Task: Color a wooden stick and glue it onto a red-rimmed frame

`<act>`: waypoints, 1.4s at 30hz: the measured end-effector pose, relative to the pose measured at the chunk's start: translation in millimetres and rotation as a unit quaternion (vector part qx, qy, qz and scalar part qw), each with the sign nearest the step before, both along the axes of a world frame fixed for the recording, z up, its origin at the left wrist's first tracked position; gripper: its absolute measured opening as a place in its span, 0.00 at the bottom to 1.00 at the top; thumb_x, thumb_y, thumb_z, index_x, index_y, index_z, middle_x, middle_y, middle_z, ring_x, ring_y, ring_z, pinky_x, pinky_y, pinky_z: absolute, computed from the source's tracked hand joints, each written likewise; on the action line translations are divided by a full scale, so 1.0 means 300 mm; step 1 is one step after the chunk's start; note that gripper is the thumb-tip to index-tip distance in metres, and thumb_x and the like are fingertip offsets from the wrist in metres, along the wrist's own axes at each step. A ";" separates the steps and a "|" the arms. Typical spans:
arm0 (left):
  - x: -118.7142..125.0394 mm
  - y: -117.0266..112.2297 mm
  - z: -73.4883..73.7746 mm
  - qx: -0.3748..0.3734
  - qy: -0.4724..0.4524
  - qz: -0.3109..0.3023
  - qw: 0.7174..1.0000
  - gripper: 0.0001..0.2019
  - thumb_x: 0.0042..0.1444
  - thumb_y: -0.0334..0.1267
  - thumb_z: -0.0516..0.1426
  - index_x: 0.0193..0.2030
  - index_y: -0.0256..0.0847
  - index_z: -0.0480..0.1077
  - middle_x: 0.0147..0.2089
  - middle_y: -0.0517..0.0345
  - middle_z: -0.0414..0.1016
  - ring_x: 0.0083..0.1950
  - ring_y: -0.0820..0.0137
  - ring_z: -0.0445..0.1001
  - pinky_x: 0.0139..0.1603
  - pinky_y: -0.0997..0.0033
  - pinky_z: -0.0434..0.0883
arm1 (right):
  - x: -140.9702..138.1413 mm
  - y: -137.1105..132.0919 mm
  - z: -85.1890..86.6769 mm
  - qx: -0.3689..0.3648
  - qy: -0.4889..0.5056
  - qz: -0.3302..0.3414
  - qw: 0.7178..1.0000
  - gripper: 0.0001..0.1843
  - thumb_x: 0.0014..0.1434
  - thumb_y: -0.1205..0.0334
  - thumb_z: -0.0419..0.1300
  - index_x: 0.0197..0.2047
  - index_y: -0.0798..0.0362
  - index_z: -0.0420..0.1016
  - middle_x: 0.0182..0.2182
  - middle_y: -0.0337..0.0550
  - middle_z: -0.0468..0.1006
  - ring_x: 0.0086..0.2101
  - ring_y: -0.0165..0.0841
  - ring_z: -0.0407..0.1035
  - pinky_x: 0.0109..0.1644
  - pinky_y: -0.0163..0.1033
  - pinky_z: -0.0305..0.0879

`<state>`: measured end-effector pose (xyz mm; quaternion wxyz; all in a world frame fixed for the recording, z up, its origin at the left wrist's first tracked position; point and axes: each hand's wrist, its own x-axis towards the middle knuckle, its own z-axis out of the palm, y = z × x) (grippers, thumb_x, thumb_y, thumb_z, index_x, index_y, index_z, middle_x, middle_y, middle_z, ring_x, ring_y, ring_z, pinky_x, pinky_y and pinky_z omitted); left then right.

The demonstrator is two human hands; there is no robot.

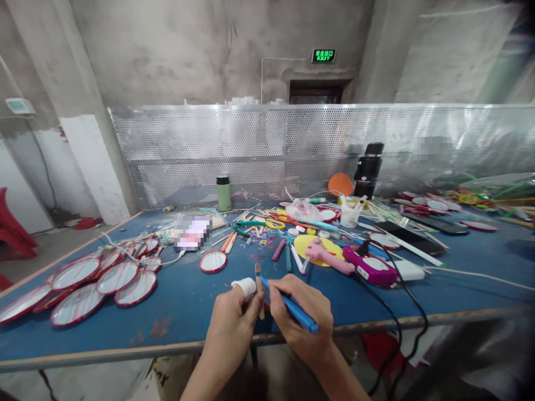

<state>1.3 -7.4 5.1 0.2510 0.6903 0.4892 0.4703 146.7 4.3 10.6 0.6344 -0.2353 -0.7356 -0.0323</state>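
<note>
I see left hand (234, 314) pinching flat pale wooden stick (259, 283), brown-tipped, above blue tabletop (184, 303) near front edge; right hand (307, 317) grips slim blue marker (301, 315), tip by stick, contact unclear. Round red-rimmed disc (213, 262) lies beyond.

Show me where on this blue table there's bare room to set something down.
One bare patch of the blue table lies between the red-rimmed discs and the left hand. Another runs between the white cable at right and the front edge. The middle is crowded: pens, pink glue gun, purple device.
</note>
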 end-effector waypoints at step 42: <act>-0.002 0.004 -0.003 0.004 0.010 0.022 1.000 0.17 0.63 0.43 0.52 0.24 0.41 0.62 0.23 0.63 0.70 0.26 0.73 0.67 0.29 0.75 0.57 | 0.001 -0.009 0.004 -0.001 0.011 -0.010 1.000 0.07 0.61 0.76 0.60 0.36 0.54 0.74 0.26 0.37 0.74 0.26 0.27 0.69 0.32 0.32 0.66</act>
